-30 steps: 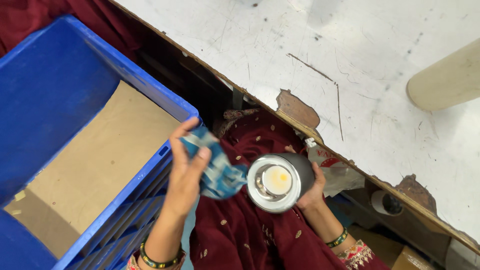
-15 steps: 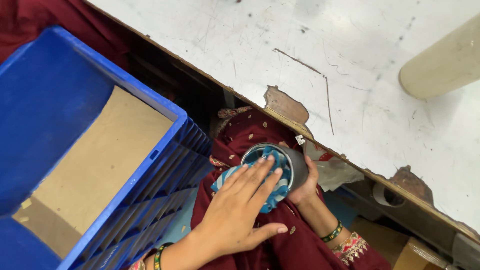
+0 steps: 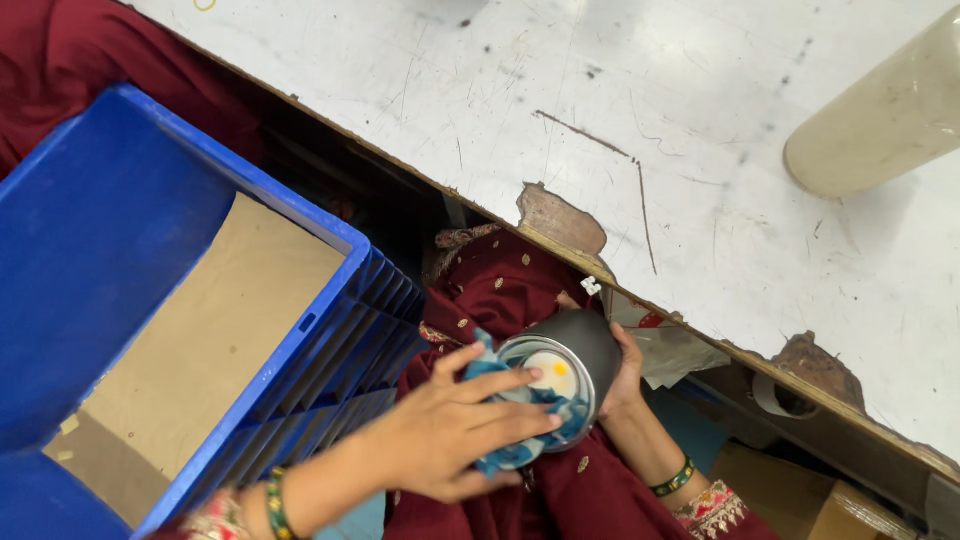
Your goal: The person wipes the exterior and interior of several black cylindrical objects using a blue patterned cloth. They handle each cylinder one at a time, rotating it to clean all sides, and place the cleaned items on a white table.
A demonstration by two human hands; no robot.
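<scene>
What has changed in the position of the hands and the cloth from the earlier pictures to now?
The left hand brought the blue cloth from beside the cylinder onto its open end, covered it fully, then slid partly off: the pale inside shows again, with the fingers pressing the cloth at the rim. The right hand kept hold of the dark cylinder. The blue crate and white table stayed in place.

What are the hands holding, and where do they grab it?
The right hand grips a dark can around its side. The left hand presses a blue cloth against the can's open end with its fingers.
</scene>
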